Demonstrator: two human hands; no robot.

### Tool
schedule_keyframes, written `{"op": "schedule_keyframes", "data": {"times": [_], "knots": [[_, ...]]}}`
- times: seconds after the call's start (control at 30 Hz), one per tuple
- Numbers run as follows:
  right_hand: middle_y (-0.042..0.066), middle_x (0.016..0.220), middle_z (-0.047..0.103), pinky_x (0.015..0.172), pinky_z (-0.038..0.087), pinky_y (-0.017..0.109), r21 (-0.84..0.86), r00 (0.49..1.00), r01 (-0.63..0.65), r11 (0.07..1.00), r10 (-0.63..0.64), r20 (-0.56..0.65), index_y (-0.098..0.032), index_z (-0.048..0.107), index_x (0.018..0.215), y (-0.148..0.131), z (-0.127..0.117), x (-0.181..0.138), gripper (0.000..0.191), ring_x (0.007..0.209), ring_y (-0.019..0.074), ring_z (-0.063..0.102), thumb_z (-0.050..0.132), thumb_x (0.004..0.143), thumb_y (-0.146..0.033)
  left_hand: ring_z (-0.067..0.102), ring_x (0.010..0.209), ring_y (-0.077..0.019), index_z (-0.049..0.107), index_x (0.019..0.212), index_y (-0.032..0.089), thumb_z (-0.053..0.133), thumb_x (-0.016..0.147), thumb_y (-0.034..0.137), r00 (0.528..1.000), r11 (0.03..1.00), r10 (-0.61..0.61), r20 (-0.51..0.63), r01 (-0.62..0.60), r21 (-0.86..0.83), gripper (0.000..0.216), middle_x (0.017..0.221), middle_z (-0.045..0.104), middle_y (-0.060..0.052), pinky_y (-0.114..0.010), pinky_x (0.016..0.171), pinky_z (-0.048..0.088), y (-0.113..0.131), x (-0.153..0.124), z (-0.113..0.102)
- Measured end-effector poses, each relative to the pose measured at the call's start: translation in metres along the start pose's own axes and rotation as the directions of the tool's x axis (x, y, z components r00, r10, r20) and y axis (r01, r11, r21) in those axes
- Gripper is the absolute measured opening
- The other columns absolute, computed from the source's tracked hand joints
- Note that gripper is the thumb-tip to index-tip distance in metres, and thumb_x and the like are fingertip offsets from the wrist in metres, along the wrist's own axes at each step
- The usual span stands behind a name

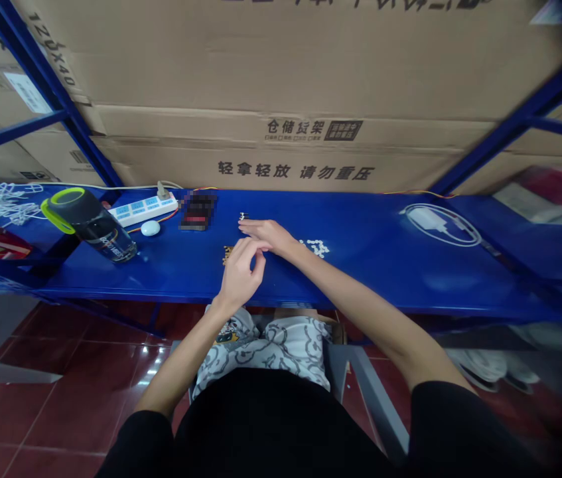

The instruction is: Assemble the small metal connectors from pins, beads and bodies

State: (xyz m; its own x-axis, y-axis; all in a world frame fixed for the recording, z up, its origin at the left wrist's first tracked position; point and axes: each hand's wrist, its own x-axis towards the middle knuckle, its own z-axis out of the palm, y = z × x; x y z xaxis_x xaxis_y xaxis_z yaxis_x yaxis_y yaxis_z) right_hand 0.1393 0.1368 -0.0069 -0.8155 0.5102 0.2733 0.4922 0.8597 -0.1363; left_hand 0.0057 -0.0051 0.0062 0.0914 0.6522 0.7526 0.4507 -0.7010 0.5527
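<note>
My left hand [241, 273] is raised over the front part of the blue table, its fingers curled and thumb bent in toward them. My right hand [273, 236] reaches across from the right and meets the left fingertips. Its outer fingers stretch leftward, while its thumb and index finger are hidden by the left hand. Whatever lies between the two hands is too small or covered to make out. Small orange-and-dark pieces [227, 253] lie just left of my left hand. A tiny black-and-white piece [243, 216] is beyond the right fingertips. Several small white pieces [316, 248] lie behind my right forearm.
A dark bottle [94, 226] with a lime-green loop stands at the left. Near it are a white power strip [145, 210], a white oval object [150, 228] and a blurred-out dark item [198, 211]. A white charger [427, 218] with its cable lies at the right. Cardboard boxes [281, 79] form the back.
</note>
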Motion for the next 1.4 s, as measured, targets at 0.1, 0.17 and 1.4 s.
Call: {"op": "schedule_keyframes", "data": {"times": [0.1,0.17,1.4], "knots": [[0.010,0.144,0.059,0.111,0.051,0.038,-0.023,1.000,-0.003,1.000,0.003,-0.017,-0.016,0.068,0.130,0.001,0.004,0.003,0.044,0.133,0.0239,0.058,0.057,0.090,-0.003,0.061,0.091,-0.0183,0.063,0.102,0.020,0.047,0.094,0.002,1.000,1.000,-0.002,0.004,0.002,0.006,0.025,0.094,0.068,-0.004,-0.034,0.085,0.050,0.000,0.000,0.000],[0.010,0.145,0.059,0.111,0.051,0.037,-0.035,0.999,-0.025,0.999,0.024,-0.027,-0.016,0.068,0.130,0.001,0.005,0.005,0.043,0.132,0.0234,0.059,0.056,0.091,-0.004,0.061,0.091,-0.0185,0.063,0.102,0.020,0.047,0.094,0.002,1.000,1.000,-0.001,0.006,0.000,0.008,0.025,0.094,0.068,-0.004,-0.034,0.085,0.050,-0.001,0.000,0.000],[0.009,0.131,0.070,0.116,0.043,0.057,0.244,0.686,-0.451,0.858,0.509,-0.520,-0.022,0.075,0.114,-0.033,-0.031,-0.147,0.030,0.128,0.0262,0.063,0.049,0.100,-0.026,0.063,0.069,-0.0193,0.081,0.093,0.030,0.073,0.090,0.030,0.853,0.891,-0.285,0.438,0.068,0.449,0.009,0.076,0.067,-0.002,-0.030,0.063,0.045,-0.032,0.011,-0.072]]}}
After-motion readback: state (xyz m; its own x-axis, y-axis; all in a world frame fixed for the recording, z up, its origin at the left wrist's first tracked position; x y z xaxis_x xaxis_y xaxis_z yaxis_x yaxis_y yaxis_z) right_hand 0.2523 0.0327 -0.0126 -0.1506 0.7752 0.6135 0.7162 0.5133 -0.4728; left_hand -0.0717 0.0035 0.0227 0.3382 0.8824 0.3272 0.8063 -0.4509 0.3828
